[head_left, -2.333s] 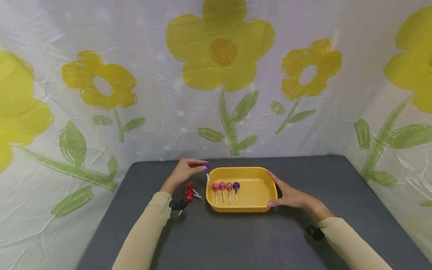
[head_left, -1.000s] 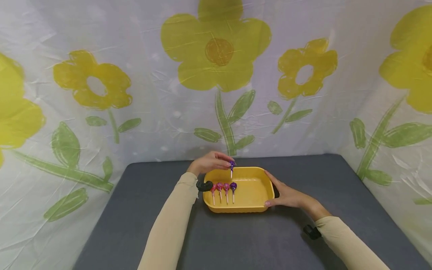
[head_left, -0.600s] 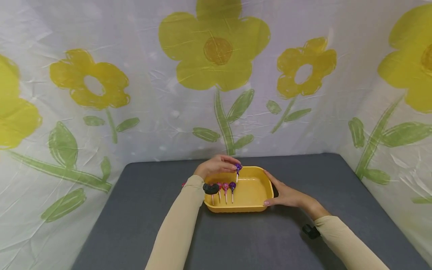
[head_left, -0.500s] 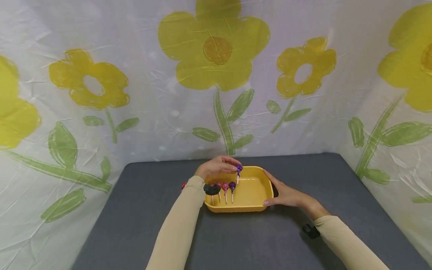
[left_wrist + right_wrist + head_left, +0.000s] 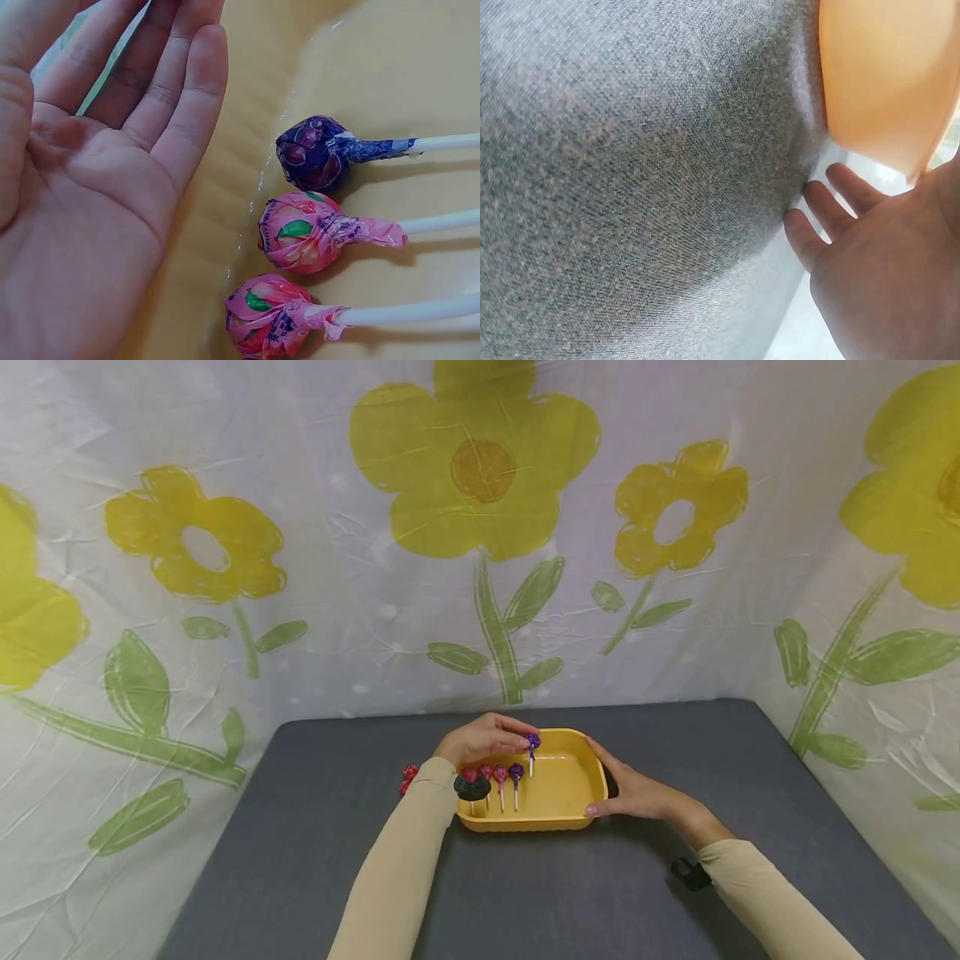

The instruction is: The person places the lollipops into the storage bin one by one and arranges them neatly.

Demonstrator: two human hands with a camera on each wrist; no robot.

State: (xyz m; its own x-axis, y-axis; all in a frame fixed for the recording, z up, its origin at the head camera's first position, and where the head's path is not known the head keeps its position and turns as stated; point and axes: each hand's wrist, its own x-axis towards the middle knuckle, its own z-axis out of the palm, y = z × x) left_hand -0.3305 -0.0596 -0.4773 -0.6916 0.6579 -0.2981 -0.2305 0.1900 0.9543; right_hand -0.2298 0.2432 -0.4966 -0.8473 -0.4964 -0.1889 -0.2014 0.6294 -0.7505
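My left hand [image 5: 483, 739] pinches a purple-wrapped lollipop [image 5: 533, 741] by its head, above the back part of a yellow tray [image 5: 570, 825]; its white stick points down. In the left wrist view the palm shows, but the fingertips and the held lollipop are out of sight. Lying side by side in the tray are a purple lollipop [image 5: 313, 154] and several pink ones, including this pink lollipop [image 5: 300, 232]; sticks point toward the near side. My right hand [image 5: 641, 793] holds the tray's right end, thumb at the near corner and index finger at the far corner.
Red lollipops [image 5: 409, 772] lie left of the tray, partly hidden behind the left forearm. The dark grey table [image 5: 555, 893] ends at a flower-patterned cloth backdrop [image 5: 360, 635]. Black wrist cameras [image 5: 690, 874] sit on both wrists.
The left hand has carried the purple lollipop rightward from beside the tray to above its inside, right of the row, and lowered it slightly. The right hand has stayed on the tray.
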